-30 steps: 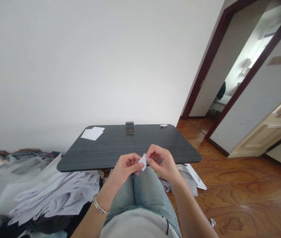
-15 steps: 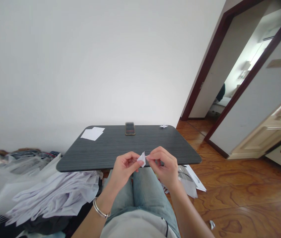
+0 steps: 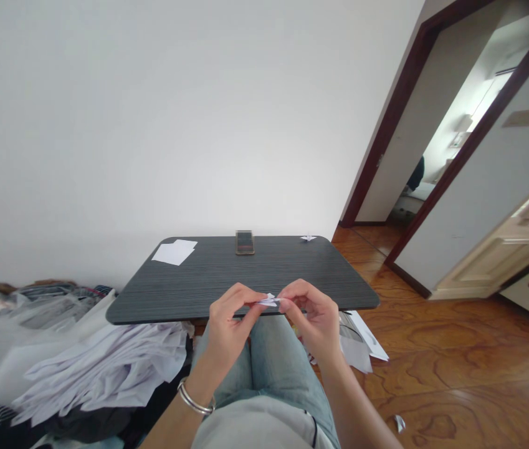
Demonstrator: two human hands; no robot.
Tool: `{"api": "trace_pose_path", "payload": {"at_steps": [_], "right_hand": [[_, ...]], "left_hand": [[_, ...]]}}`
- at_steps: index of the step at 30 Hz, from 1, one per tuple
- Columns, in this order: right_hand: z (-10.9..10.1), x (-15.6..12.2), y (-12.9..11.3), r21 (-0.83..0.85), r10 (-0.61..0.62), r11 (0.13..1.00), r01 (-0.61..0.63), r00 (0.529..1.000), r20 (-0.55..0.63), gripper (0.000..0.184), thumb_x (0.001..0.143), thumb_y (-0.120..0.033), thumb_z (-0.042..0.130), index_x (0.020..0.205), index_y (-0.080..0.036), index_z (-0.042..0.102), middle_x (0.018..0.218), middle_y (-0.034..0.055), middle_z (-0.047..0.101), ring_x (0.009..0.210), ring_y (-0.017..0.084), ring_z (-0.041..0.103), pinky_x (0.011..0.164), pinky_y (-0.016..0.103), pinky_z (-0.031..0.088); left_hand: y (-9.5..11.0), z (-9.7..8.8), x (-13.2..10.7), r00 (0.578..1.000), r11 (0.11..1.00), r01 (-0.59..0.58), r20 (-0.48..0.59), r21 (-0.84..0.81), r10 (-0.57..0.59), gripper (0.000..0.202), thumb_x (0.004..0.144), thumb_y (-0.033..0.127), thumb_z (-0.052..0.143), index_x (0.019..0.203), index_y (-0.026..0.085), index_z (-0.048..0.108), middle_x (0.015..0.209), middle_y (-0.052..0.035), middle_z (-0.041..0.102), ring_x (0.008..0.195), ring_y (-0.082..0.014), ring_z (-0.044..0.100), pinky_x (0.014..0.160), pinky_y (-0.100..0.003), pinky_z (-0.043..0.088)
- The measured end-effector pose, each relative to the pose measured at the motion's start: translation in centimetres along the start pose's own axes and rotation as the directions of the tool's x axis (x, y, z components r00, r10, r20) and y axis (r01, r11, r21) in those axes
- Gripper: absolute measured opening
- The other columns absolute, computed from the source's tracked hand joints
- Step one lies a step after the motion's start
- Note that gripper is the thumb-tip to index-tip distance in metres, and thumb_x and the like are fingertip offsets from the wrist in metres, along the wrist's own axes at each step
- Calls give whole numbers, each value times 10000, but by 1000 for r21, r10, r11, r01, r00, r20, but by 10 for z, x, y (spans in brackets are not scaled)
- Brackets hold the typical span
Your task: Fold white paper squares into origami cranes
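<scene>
A small folded white paper piece (image 3: 270, 301) is pinched between both my hands, just above my knees at the near edge of the dark table (image 3: 227, 280). My left hand (image 3: 230, 324), with a metal bracelet on the wrist, grips its left end with closed fingers. Closed fingers of my right hand (image 3: 313, 317) grip its right end. The paper lies nearly flat between my fingertips.
On the table lie white paper sheets (image 3: 173, 252) at the back left, a phone (image 3: 244, 242) at the back middle and a small folded paper figure (image 3: 308, 237) at the back right. A heap of clothes and papers (image 3: 58, 355) lies left; wooden floor and open doorways are right.
The paper piece has been turned from standing upright to lying nearly flat between my fingertips. Both hands stayed in about the same place.
</scene>
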State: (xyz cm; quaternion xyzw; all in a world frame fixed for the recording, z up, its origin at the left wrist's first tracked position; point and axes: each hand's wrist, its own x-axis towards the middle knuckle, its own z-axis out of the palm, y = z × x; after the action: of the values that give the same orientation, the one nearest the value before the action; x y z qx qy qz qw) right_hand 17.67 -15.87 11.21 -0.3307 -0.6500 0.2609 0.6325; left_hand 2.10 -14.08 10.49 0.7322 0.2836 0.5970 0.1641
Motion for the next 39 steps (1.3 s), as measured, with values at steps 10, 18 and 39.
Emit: {"api": "trace_pose_path", "payload": {"at_steps": [10, 18, 39], "right_hand": [[-5, 7, -5, 244, 255, 921, -304, 943, 215, 217, 773, -356, 620, 671, -167, 590, 604, -8, 512, 505, 96, 434, 467, 220, 333], [-6, 8, -5, 234, 266, 919, -316, 938, 221, 201, 754, -332, 636, 661, -160, 588, 628, -2, 512, 525, 95, 444, 468, 214, 362], [-3, 0, 1, 90, 153, 983, -160, 985, 84, 134, 797, -302, 621, 766, -172, 624, 658, 11, 567, 565, 116, 515, 474, 216, 389]], "left_hand": [[-1, -2, 0, 992, 991, -127, 4, 44, 127, 173, 761, 33, 611, 841, 176, 668, 759, -25, 641, 694, -120, 600, 619, -221, 472], [0, -2, 1, 993, 991, -120, 21, 53, 119, 142, 776, 65, 605, 832, 178, 670, 750, -29, 643, 686, -123, 601, 613, -224, 472], [-4, 0, -3, 997, 998, -70, -32, -2, 70, 174, 775, 61, 597, 856, 188, 685, 817, -45, 665, 761, -147, 623, 672, -256, 487]]}}
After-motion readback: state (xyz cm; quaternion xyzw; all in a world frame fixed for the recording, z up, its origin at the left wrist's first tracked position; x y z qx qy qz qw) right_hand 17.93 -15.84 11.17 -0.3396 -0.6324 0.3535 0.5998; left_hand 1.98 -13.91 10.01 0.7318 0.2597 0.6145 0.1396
